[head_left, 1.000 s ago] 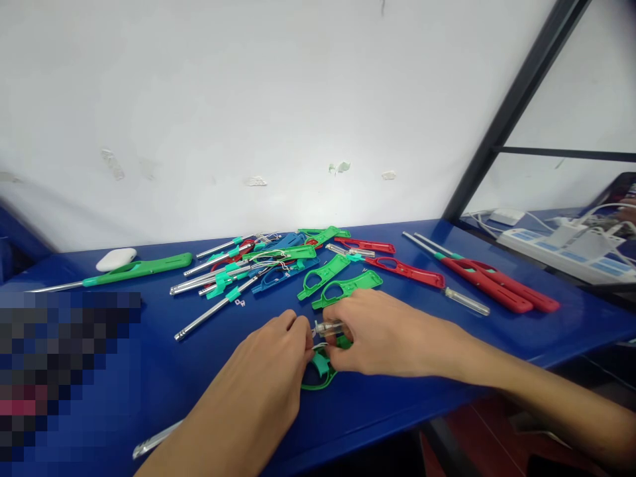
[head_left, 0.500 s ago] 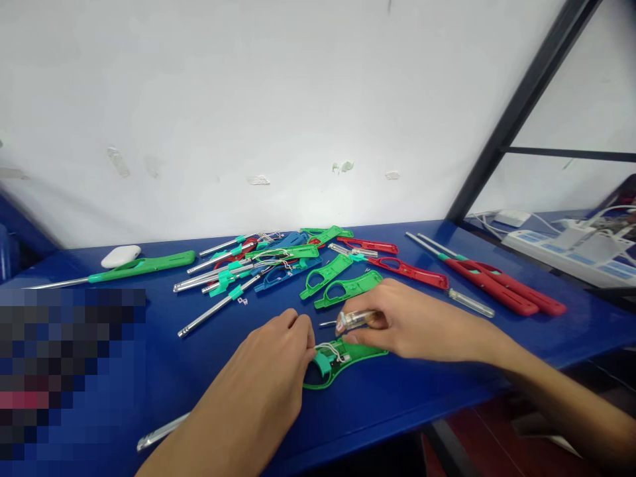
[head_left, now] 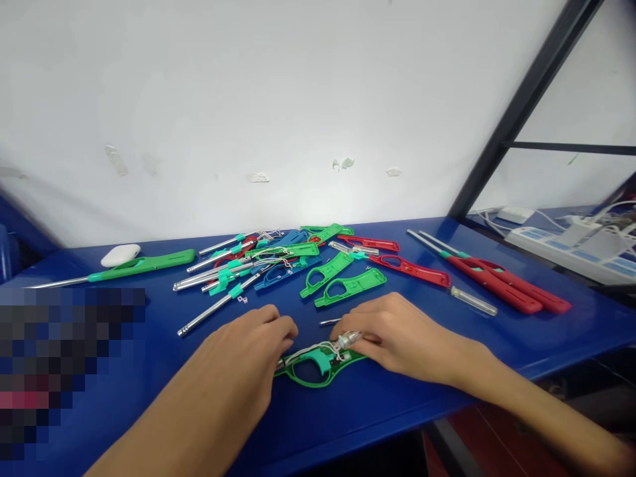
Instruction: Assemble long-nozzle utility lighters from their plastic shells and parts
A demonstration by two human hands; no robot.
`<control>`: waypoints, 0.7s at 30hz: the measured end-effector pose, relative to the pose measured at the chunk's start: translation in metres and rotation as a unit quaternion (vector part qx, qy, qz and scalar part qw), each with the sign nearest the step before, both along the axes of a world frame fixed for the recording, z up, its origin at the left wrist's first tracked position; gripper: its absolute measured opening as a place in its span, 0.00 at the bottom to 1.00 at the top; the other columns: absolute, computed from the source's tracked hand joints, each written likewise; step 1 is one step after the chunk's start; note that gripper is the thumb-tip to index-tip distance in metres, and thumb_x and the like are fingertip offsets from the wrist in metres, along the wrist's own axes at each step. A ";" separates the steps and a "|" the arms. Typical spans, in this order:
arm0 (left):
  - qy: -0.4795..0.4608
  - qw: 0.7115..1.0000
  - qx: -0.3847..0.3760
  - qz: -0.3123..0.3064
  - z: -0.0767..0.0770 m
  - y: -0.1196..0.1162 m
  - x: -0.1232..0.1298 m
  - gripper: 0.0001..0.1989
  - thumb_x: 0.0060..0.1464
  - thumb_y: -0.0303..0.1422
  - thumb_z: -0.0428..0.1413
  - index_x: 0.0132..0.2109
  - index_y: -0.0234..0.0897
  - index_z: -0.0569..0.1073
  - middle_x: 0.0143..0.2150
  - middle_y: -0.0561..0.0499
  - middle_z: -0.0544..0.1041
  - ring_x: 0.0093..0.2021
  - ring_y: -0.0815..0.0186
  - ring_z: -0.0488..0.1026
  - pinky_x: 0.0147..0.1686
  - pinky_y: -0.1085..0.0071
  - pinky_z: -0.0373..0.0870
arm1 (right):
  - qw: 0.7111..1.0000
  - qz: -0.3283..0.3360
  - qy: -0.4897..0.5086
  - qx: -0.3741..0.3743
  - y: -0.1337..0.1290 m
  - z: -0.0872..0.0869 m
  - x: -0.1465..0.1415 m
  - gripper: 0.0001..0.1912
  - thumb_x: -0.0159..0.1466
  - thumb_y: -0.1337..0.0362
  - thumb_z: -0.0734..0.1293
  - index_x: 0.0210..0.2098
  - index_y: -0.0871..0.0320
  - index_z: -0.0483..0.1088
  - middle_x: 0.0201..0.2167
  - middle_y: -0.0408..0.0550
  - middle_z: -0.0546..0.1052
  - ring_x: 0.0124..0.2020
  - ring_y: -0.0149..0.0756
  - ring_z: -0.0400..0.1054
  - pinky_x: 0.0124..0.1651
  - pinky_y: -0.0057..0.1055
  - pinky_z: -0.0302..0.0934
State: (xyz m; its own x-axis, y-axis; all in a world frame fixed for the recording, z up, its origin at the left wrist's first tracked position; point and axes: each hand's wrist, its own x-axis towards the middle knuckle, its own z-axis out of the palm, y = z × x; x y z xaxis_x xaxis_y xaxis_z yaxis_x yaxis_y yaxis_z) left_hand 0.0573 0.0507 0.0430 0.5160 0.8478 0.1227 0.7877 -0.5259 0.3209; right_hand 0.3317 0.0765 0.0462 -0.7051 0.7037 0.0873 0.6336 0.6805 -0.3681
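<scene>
A green lighter half-shell (head_left: pixel 311 383) lies open-side up near the table's front, with a teal trigger (head_left: pixel 322 361) and white wires (head_left: pixel 318 349) in it. My left hand (head_left: pixel 253 341) is curled over its front end, where the metal barrel enters; the fingertips are partly hidden. In my right hand (head_left: pixel 392 334) is a clear fuel tank (head_left: pixel 350 340), pinched over the handle part of the shell, its valve end towards the trigger. Whether the tank touches the shell I cannot tell. A thin metal rod (head_left: pixel 330 322) pokes out behind my right fingers.
Behind lie green half-shells (head_left: pixel 352 287), a red half-shell (head_left: pixel 410 270), another clear tank (head_left: pixel 474 301) and a pile of metal barrels (head_left: pixel 213 315). Whole red lighters (head_left: pixel 501 288) lie at right, a green lighter (head_left: pixel 154 266) and white case (head_left: pixel 120 254) at left. A power strip (head_left: pixel 571 252) stands far right.
My right hand has lowered the clear tank towards the shell and tilted it. My left hand has slid left along the front end, uncovering more of the trigger opening.
</scene>
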 end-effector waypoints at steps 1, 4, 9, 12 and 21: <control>0.005 1.000 -0.004 0.007 0.005 0.001 -0.002 0.19 0.66 0.25 0.47 0.49 0.47 0.81 0.50 0.52 0.85 0.48 0.58 0.81 0.53 0.62 0.73 | 1.000 -0.001 0.001 0.008 -0.001 -0.002 0.001 0.10 0.76 0.67 0.65 0.46 0.54 0.80 0.39 0.48 0.85 0.39 0.38 0.78 0.42 0.30 0.60; 0.020 0.999 -0.016 0.033 0.017 0.002 -0.007 0.14 0.65 0.30 0.52 0.44 0.46 0.83 0.48 0.51 0.86 0.46 0.55 0.82 0.49 0.59 0.75 | 0.999 -0.002 0.003 0.032 -0.005 -0.011 0.004 0.12 0.77 0.68 0.64 0.51 0.55 0.80 0.43 0.50 0.86 0.42 0.40 0.79 0.44 0.31 0.61; 0.051 0.995 -0.065 0.057 0.021 0.002 -0.012 0.10 0.61 0.31 0.57 0.41 0.47 0.84 0.43 0.51 0.86 0.42 0.54 0.83 0.45 0.59 0.75 | 0.997 0.005 0.013 0.075 -0.006 -0.026 0.008 0.12 0.78 0.66 0.65 0.54 0.54 0.79 0.43 0.49 0.86 0.40 0.40 0.79 0.43 0.32 0.61; 0.054 0.993 -0.091 0.054 0.020 0.003 -0.010 0.11 0.62 0.31 0.57 0.40 0.49 0.84 0.42 0.54 0.86 0.42 0.57 0.82 0.47 0.62 0.74 | 0.995 0.006 0.023 0.096 -0.007 -0.031 0.009 0.11 0.77 0.66 0.65 0.54 0.54 0.79 0.43 0.48 0.86 0.39 0.40 0.79 0.42 0.33 0.61; 0.034 0.994 -0.087 0.059 0.016 0.001 -0.002 0.14 0.66 0.34 0.51 0.38 0.48 0.82 0.39 0.55 0.85 0.38 0.59 0.80 0.41 0.64 0.70 | 0.992 0.008 0.034 0.119 -0.008 -0.033 0.009 0.11 0.76 0.68 0.66 0.53 0.54 0.79 0.41 0.45 0.86 0.37 0.40 0.80 0.40 0.33 0.63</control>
State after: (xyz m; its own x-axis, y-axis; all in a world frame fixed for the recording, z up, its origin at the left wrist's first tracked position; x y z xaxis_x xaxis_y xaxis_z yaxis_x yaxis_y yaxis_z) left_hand 0.0553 0.0519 0.0593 0.4134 0.9085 -0.0616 0.8635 -0.3696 0.3431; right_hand 0.3405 0.0686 0.0133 -0.7033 0.6458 0.2972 0.6003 0.7634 -0.2384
